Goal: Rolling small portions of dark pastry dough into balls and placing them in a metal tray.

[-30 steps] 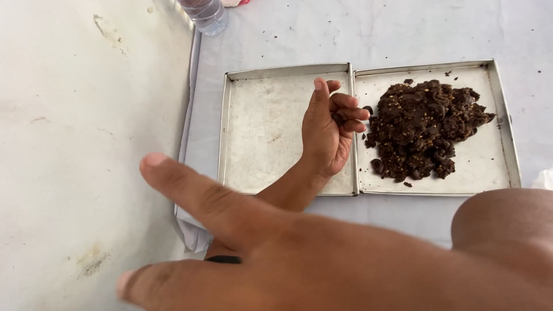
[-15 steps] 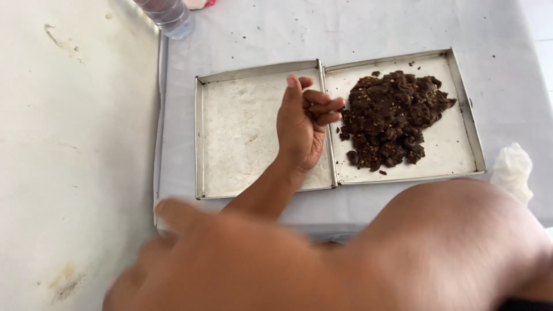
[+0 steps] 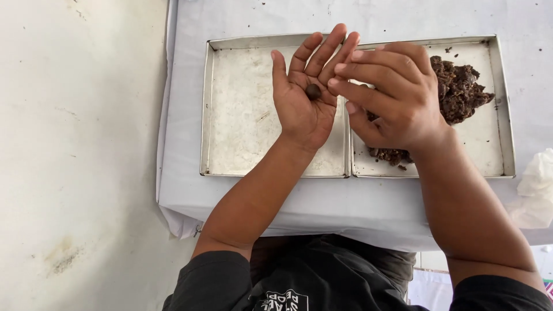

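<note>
Two hands (image 3: 302,106) (image 3: 391,95) cup a brown ball (image 3: 313,91) above trays (image 3: 230,144).

Dull scuffed metal trays (image 3: 242,138), crumbly matt brown paste (image 3: 461,86), smooth white tablecloth (image 3: 184,173), crumpled tissue (image 3: 538,178)

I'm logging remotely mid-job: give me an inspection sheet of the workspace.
Surface: table under a pale cloth.
Job's things: small dark ball in the left palm; dark heap in the right tray; left tray bare.
Clutter: crumpled tissue at the right edge.
Grippers: left hand open, palm up; right hand beside it, fingertips near the ball.
Cables: nothing seen.
Surroundings: pale stained floor.
</note>
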